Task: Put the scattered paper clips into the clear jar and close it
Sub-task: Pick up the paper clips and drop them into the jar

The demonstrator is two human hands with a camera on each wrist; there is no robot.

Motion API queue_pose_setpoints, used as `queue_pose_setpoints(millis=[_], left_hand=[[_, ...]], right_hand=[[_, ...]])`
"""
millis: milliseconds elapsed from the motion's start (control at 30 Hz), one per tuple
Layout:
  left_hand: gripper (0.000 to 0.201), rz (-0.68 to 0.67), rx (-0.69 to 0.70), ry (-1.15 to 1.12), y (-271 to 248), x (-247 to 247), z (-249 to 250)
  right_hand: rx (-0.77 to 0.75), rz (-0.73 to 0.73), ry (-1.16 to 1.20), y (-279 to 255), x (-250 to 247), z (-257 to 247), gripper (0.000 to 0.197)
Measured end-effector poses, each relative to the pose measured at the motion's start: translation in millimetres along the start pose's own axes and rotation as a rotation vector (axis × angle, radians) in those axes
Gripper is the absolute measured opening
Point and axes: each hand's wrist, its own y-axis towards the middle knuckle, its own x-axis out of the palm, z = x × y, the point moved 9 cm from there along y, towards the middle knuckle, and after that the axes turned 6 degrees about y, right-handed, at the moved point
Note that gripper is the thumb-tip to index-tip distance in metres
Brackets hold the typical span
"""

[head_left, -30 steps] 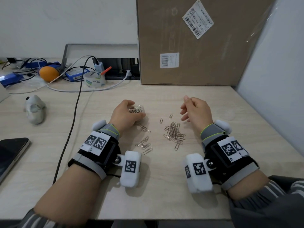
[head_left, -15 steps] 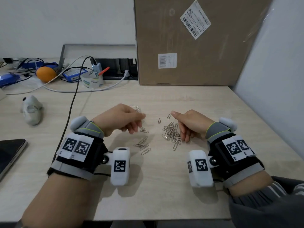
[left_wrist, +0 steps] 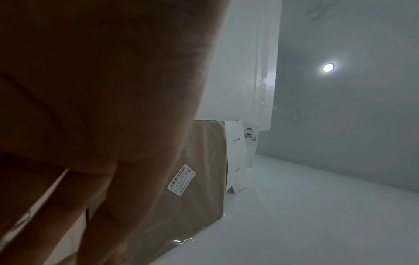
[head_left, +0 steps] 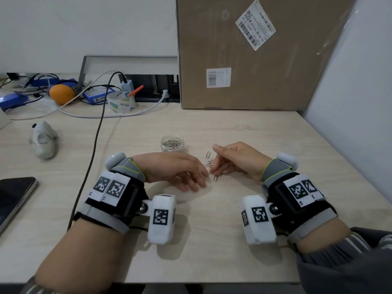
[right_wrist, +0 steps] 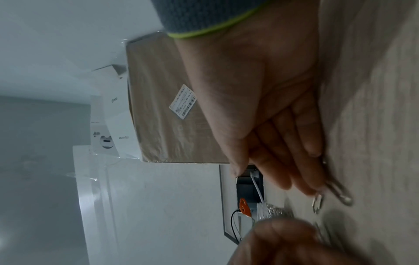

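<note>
The clear jar [head_left: 172, 143] stands open on the desk with paper clips inside; it also shows in the right wrist view as the jar [right_wrist: 269, 211]. My left hand [head_left: 198, 180] lies palm down just in front of it, fingers loosely stretched over the spot where the clips lay. My right hand [head_left: 214, 167] stands on its edge facing it, straight fingers [right_wrist: 301, 175] touching the clips. A few paper clips [head_left: 210, 163] show between the two hands, one [head_left: 208, 154] lies behind them and one [head_left: 215, 178] in front. The rest are hidden under the hands. No lid is visible.
A large cardboard box [head_left: 244, 60] stands at the back. A black cable [head_left: 95, 149] runs down the desk on the left, beside a grey toy [head_left: 43, 140] and a phone [head_left: 14, 198]. A tape roll [head_left: 121, 101] and an orange [head_left: 62, 94] sit at the back left.
My left hand let go of the jar and moved right over the clips. My right hand came down and swept left, so the hands now nearly meet around the pile.
</note>
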Motion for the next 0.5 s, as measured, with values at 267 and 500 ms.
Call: queue_pose_setpoints(millis=[267,500], left_hand=[[0.013,0.45,0.054,0.023,-4.3,-49.0,7.3],[0.021,0.417,-0.134,0.184,-8.7,-53.3,-14.6]], right_hand=[[-0.217,0.463,-0.06,-6.7,-51.6,-20.4,0.029],[-0.036,0.575,-0.367,0.1,-74.1,3.6,0.016]])
